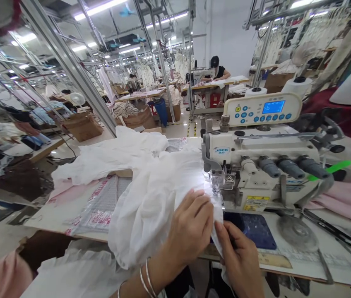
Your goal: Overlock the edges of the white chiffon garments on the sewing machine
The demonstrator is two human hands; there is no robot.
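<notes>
White gathered fabric [150, 207] spreads over the table and runs under the presser foot of an overlock sewing machine [265, 157]. My left hand [192, 225] presses down on this cloth just in front of the lit needle area, its fingers bent and close together. Lower and to the right, my right hand [240, 256] pinches the cloth's edge between thumb and fingers. That edge hangs down past the table front between the hands. The fingertips of my right hand are partly hidden behind the fabric.
A control panel [262, 109] tops the machine, with thread cones [296, 85] behind it. Scissor-like dark tool [337, 231] and pink cloth [346, 200] lie at right. More white fabric [76, 269] hangs below the table's left side. A person [222, 73] sits sewing at another table.
</notes>
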